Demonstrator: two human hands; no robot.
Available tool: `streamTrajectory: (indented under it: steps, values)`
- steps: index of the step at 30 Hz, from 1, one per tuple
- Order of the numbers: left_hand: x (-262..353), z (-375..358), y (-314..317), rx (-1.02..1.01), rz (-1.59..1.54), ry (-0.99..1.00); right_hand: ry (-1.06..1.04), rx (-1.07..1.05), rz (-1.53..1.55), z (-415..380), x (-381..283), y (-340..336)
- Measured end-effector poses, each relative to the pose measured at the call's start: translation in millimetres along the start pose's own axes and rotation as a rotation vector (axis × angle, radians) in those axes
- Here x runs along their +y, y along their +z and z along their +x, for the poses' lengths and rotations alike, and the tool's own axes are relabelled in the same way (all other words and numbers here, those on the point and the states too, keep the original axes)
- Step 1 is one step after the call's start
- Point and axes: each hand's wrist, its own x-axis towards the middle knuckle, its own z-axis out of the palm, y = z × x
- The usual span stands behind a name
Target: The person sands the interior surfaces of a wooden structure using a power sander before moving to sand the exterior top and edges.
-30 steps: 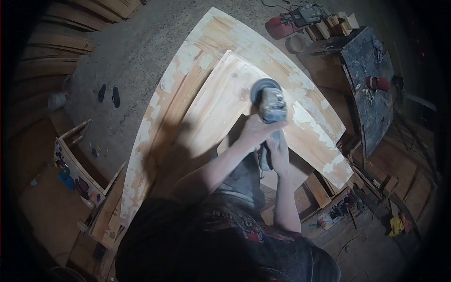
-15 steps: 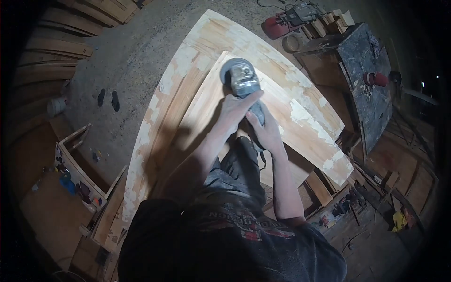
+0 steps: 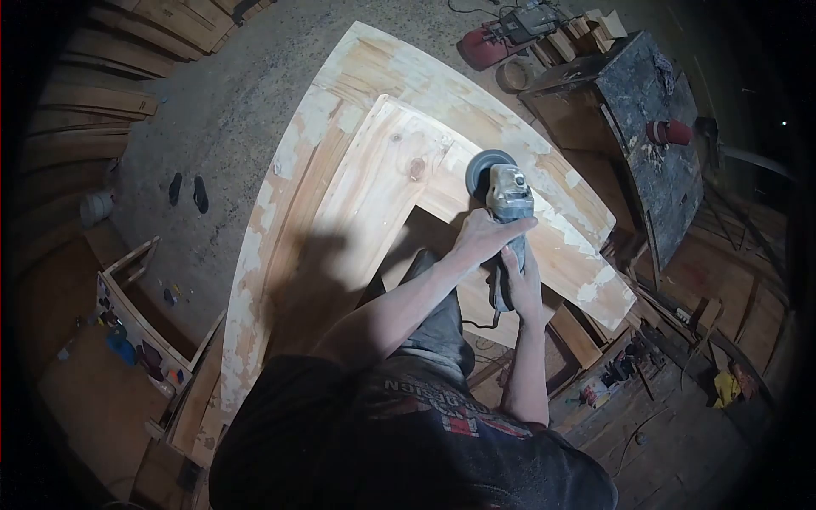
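An angle grinder (image 3: 512,194) with a round grey disc (image 3: 490,169) is in both my hands. My left hand (image 3: 486,240) wraps round its body just behind the metal head. Further back, my right hand (image 3: 524,287) grips the rear of the body. The disc lies on or just above the right arm of a pale wooden frame (image 3: 348,183), near patches of whitish filler. Under that frame is a larger curved wooden panel (image 3: 280,183), also blotched with filler along its edges. A power cord (image 3: 484,324) trails from the grinder's rear end.
A dark, dusty workbench (image 3: 650,144) stands at the right with a red object (image 3: 669,132) on it. A red machine (image 3: 484,49) sits on the floor behind. Curved wooden pieces (image 3: 102,102) line the far left, and a pair of sandals (image 3: 201,195) lies on the floor.
Both hands have moved the grinder right and toward me, from the frame's far corner down along its right arm. The far corner and the frame's inner opening now show.
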Motion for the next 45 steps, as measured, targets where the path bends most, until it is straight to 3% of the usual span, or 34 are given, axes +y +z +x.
streamTrajectory:
  steps: [3, 7, 9, 12, 14, 17, 19, 23, 25, 28, 33, 39, 41, 45]
  values:
    - [7, -11, 4, -0.079, 0.063, -0.029, 0.131, 0.049, 0.128, -12, 8, 4]
    - [-2, -10, -15, -0.04, 0.021, 0.058, 0.14, 0.017, 0.144, -11, 15, 20]
    - [-16, -6, -32, 0.105, 0.095, 0.107, 0.063, -0.052, 0.046, -2, 9, 35]
    - [19, -48, -62, 0.065, -0.156, 0.065, -0.094, -0.105, -0.065, 8, -5, 57]
    - [1, -41, -84, 0.074, -0.278, 0.1, -0.158, -0.137, -0.115, 12, -13, 74]
    - [4, -45, -103, 0.23, -0.262, 0.071, -0.291, -0.144, -0.138, 20, -20, 88]
    - [14, -53, -100, 0.221, -0.292, 0.097, -0.228, -0.221, -0.191, 23, -34, 86]
    - [9, -45, -88, 0.215, -0.328, 0.132, -0.222, -0.188, -0.207, 19, -32, 73]
    - [12, -48, -71, 0.186, -0.264, 0.087, -0.119, -0.199, -0.18, 12, -29, 59]
    - [-10, -22, -41, 0.125, -0.288, 0.115, -0.21, -0.064, -0.206, 8, -8, 35]
    - [-13, -29, 0, 0.016, -0.309, 0.114, -0.102, -0.038, -0.207, -13, 1, 1]
    - [-51, -7, 43, -0.012, -0.198, 0.316, 0.016, 0.086, -0.007, -37, 43, -24]
    - [-63, -2, 52, -0.037, 0.027, 0.102, 0.061, 0.069, 0.038, -48, 48, -29]
    - [-45, -15, 48, -0.162, 0.007, 0.085, 0.1, 0.096, 0.204, -53, 48, -17]
